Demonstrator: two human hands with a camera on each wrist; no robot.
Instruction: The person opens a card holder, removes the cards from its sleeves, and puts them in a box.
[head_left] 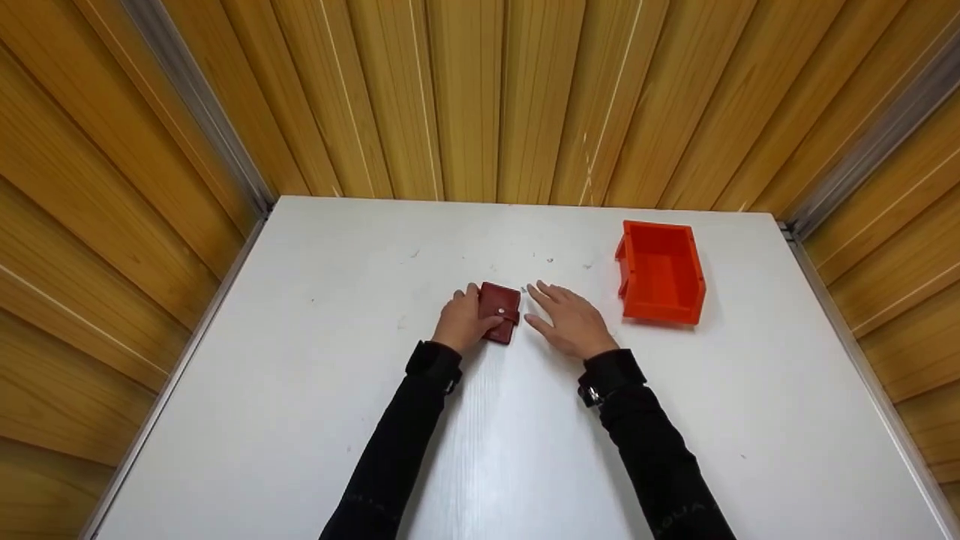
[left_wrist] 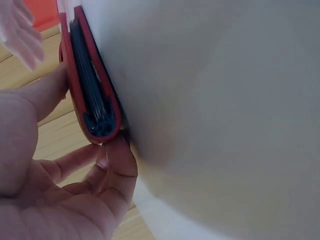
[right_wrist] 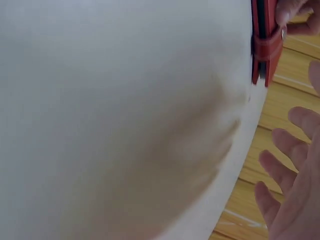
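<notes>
A dark red leather card wallet (head_left: 495, 298) with a snap strap lies near the middle of the white table. My left hand (head_left: 459, 322) grips it from its left edge, thumb on the cover and fingertips at the spine. Clear card sleeves (left_wrist: 87, 75) show between its covers in the left wrist view. The strap (right_wrist: 268, 46) runs over the edge facing my right hand. Just to the right of the wallet, my right hand (head_left: 574, 321) hovers over the table with fingers spread and nothing in them.
An orange-red plastic bin (head_left: 661, 274) stands at the table's back right, beyond my right hand. Wood-look panel walls (head_left: 465, 97) rise behind and on both sides of the white table (head_left: 300, 360).
</notes>
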